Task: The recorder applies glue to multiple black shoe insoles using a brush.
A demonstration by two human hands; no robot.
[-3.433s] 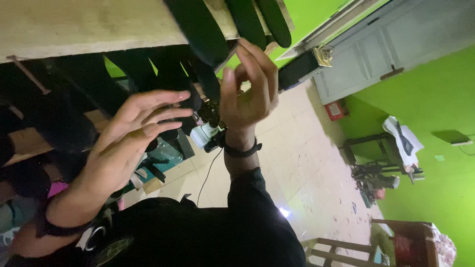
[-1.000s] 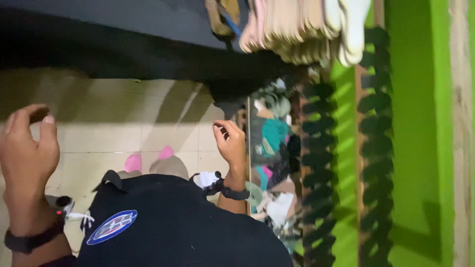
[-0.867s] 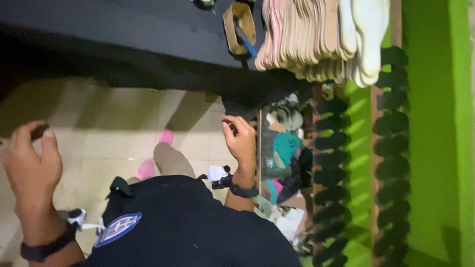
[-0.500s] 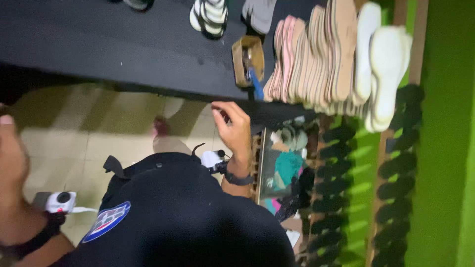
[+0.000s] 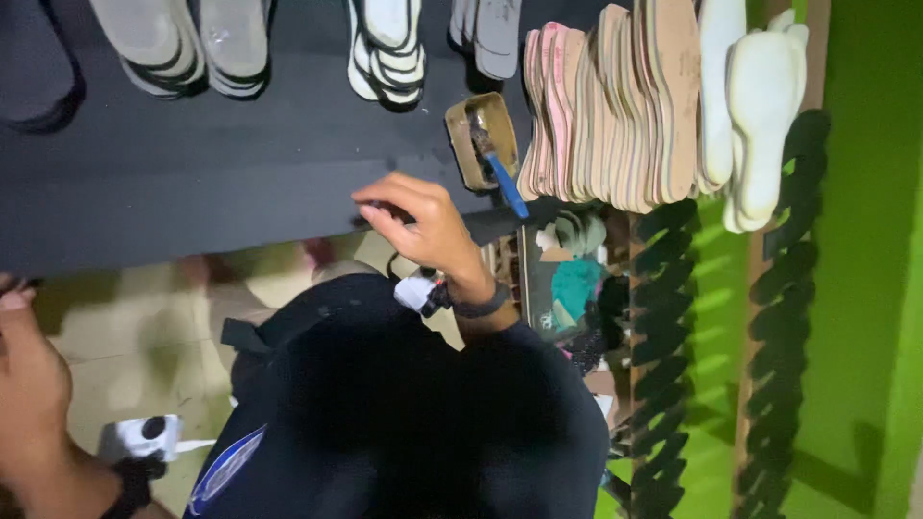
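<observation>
My right hand (image 5: 428,226) reaches forward to the near edge of a black sheet-covered tabletop (image 5: 240,183). Its bent fingers lie on that edge and the thumb is hidden beneath it. A black band circles the wrist. Just beyond the hand stands a small brown tin (image 5: 478,135) with a blue-handled brush (image 5: 505,185) leaning out of it. My left hand (image 5: 29,380) hangs low at the left edge of the view, partly cut off, over the tiled floor. Its fingers are curled and what they hold, if anything, is hidden.
Shoe soles (image 5: 385,48) lie in pairs along the table's far side. A thick row of pink and tan insoles (image 5: 606,106) stands on edge to the right, then white soles (image 5: 760,106). A green wall (image 5: 865,288) with a rack of dark soles (image 5: 663,336) is on the right.
The view has swung up from the floor onto the tabletop. My right hand has stayed at the table's edge, while my left hand has slid toward the left border of the view.
</observation>
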